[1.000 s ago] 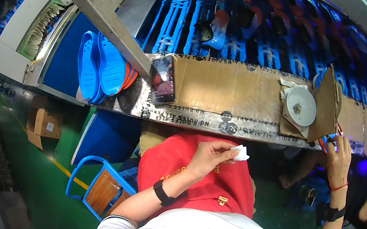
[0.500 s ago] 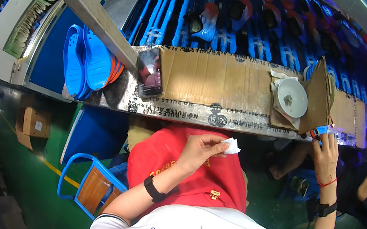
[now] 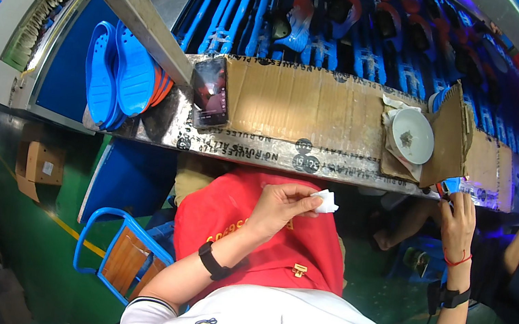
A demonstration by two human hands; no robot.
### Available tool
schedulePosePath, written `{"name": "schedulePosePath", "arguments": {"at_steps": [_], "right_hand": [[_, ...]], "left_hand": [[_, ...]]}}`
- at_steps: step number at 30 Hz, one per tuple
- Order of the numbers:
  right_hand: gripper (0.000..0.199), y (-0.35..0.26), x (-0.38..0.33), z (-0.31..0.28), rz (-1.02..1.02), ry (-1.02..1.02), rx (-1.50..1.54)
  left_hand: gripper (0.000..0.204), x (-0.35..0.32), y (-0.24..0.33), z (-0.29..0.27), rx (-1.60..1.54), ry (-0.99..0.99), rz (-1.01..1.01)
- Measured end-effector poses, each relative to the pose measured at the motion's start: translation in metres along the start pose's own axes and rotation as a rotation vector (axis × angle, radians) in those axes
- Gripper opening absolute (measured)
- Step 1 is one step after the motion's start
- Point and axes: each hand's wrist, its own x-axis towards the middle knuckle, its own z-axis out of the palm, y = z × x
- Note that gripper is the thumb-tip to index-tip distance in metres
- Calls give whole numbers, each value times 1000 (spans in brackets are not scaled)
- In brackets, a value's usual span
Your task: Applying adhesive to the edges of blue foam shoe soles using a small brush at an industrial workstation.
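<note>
A: Where's the white wad [image 3: 327, 202]?

B: Pinched in the left hand [image 3: 282, 209], above the red apron [image 3: 255, 224] and just short of the near edge of the surface [image 3: 355, 168].

A: How would it handle?

B: It looks like folded tissue or cloth, so I'd judge it very light, soft and easily crushed. It probably isn't slippery unless wet, and I can't see whether it is.

A: Best place to take hold?

B: One end, I'd say, with the layers pressed together. The thumb and fingers have its left end, leaving the right end free.

A: And the arm's pose?

B: The left forearm slants far and to the right across the body, hand turned inward, fingers bent. The right arm points away, roughly straight, well to the right.

A: What about the right hand [image 3: 459, 225]?

B: Its fingers are bent at the near edge, right by a small blue-and-orange thing [image 3: 451, 187] beside the cardboard flap [image 3: 450, 136]. Whether they grip it, I can't make out. The bowl [image 3: 425, 132] is left of that flap.
</note>
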Motion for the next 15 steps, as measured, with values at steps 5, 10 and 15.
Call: {"name": "schedulePosePath", "arguments": {"at_steps": [5,10,15], "right_hand": [[13,1,-2,-3,27,-7,29],[15,5,4,-2,27,11,-64],[10,0,3,6,-19,-48,-91]], "left_hand": [[22,0,1,0,0,1,-8],[28,3,-8,-2,14,-41,83],[22,-1,-1,-1,-2,4,-13]]}}
